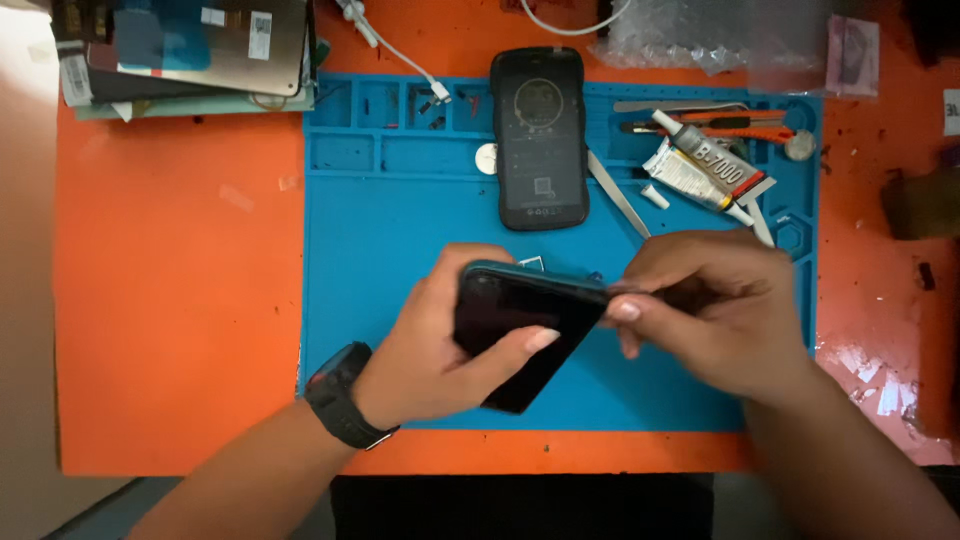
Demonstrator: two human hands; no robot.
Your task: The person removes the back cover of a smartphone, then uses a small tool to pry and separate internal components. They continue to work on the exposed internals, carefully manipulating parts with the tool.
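Phone (pixel 515 335), dark and tilted, sits above the near half of the blue mat (pixel 380 230), and much of it is covered: the left palm hides its left edge, the right fingers hide its upper right corner. Whether a thin tool is pinched at that corner is hard to make out. Both forearms run off the bottom edge.

Surface now: an orange tabletop (pixel 170 300) carries the blue mat, which has small moulded trays along its far edge. Beyond the held phone, a second phone (pixel 538 135) lies flat on the mat, screen lit. Right of that second phone lie a glue tube (pixel 700 170), metal tweezers (pixel 618 195) and an orange-handled knife (pixel 740 125). A white cable (pixel 400 50) runs in from the far edge, and a stack of flat devices (pixel 200 50) sits at the far left corner, partly cut off.

Grip: the left hand (pixel 430 350), wristwatch (pixel 345 395) on, is clenched around the phone, thumb across its screen. The right hand (pixel 710 310) pinches the phone's upper right corner, fingers closed tight.
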